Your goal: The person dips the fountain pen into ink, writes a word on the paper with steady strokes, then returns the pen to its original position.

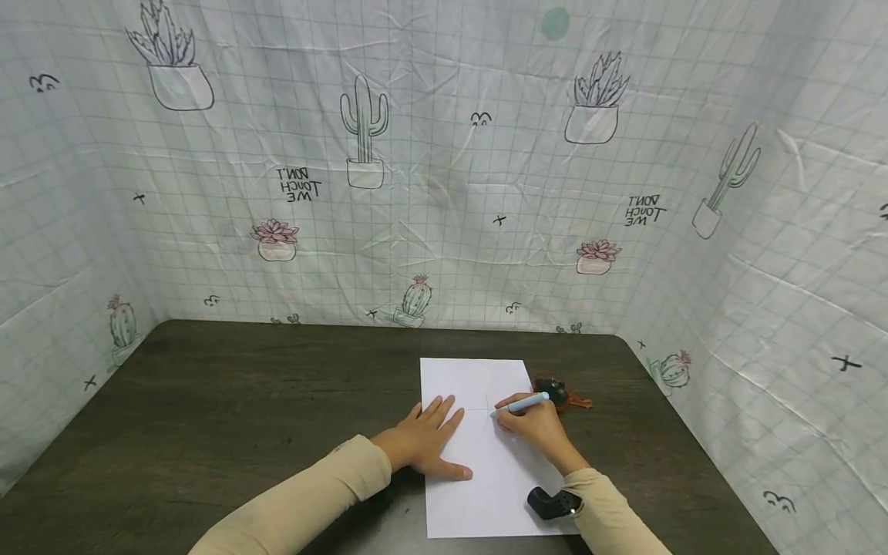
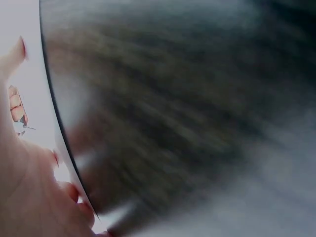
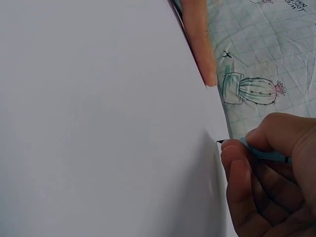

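Observation:
A sheet of white paper (image 1: 479, 378) lies upright on the dark wooden table. My left hand (image 1: 430, 443) rests on its left side, fingers spread and thumb pointing right. With my right hand (image 1: 537, 428) I pinch a light blue pen (image 1: 529, 401), its tip touching the sheet. Thin faint lines (image 1: 476, 409) cross near that tip. In the right wrist view the pen's dark point (image 3: 220, 141) meets the paper, and a left-hand finger (image 3: 198, 42) lies at the sheet's edge. The left wrist view catches my left hand (image 2: 34, 182) along the left, over the paper.
A small dark and orange object (image 1: 553, 391) sits beyond my right hand, partly hidden by it. A black wrist camera (image 1: 548, 503) hangs over the lower right of the sheet. Fabric printed with cacti (image 1: 444, 193) surrounds the dark table (image 1: 243, 401) on three sides.

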### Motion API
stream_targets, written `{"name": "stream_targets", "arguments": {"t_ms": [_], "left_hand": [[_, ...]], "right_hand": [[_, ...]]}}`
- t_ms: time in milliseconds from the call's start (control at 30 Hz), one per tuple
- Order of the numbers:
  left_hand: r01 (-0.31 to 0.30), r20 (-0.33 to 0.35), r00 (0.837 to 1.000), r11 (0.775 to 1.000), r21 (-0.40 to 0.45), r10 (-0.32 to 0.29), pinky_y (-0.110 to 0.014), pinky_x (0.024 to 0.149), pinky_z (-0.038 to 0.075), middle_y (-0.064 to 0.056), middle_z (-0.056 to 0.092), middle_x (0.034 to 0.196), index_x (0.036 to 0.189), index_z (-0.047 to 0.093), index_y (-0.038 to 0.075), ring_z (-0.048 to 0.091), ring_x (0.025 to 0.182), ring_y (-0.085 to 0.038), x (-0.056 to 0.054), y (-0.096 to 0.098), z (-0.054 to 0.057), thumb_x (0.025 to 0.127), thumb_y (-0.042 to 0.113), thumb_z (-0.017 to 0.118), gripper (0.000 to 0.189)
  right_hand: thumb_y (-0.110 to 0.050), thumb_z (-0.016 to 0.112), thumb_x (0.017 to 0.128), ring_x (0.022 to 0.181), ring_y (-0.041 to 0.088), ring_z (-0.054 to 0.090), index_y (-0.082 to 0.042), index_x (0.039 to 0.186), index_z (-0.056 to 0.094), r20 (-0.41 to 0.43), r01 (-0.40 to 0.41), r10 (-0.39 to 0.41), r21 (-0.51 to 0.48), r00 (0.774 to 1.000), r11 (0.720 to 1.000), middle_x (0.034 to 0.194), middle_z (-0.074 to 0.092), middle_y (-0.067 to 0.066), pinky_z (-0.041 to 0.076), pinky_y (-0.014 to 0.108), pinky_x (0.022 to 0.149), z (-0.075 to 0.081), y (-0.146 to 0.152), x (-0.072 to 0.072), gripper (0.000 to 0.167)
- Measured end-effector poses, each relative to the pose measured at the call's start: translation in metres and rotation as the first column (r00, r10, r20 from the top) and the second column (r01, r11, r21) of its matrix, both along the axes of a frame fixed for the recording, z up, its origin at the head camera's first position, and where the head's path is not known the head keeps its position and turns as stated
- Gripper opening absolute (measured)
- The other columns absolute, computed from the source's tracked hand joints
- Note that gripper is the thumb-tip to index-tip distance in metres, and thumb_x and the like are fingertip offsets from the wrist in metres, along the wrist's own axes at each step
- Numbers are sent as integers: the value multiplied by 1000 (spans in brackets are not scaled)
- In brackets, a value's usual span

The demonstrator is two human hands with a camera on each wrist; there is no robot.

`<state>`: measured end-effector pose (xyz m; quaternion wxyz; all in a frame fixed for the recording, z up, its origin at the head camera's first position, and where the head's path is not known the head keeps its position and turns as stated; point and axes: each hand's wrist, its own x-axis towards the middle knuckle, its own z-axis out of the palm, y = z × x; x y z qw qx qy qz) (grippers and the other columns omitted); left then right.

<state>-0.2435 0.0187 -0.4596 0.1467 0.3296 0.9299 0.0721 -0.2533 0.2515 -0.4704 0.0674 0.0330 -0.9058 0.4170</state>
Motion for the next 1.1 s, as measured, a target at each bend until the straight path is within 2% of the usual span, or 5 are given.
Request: {"name": "stream_targets", "arguments": {"t_ms": [500, 867, 1100], "left_hand": [[-2, 2, 1000, 1000, -13, 2, -48, 117, 13, -6, 6, 162, 155, 17, 19, 5, 148, -24, 1, 1, 3, 80, 78, 48, 101], [-9, 3, 1000, 1000, -25, 9, -48, 117, 12, -6, 5, 162, 155, 16, 20, 5, 148, -23, -1, 1, 1, 79, 80, 47, 101], [-11, -2, 1000, 999, -42, 11, -48, 117, 11, -5, 3, 162, 156, 15, 20, 4, 148, -23, -1, 2, 1, 79, 81, 46, 103]], "right_hand": [[-5, 72, 78, 51, 6, 53, -9, 79, 77, -42, 6, -5, 15, 999, 1000, 58, 66, -3, 44, 22, 51, 1, -1, 4, 6], [-2, 70, 73, 51, 5, 51, -10, 74, 75, -54, 48, -46, 35, 997, 998, 57, 65, -4, 42, 20, 50, 7, -1, 14, 10], [-2, 70, 73, 51, 6, 50, -8, 74, 76, -38, 63, -62, 28, 997, 998, 57, 64, -3, 41, 21, 49, 7, 3, 20, 8]]}}
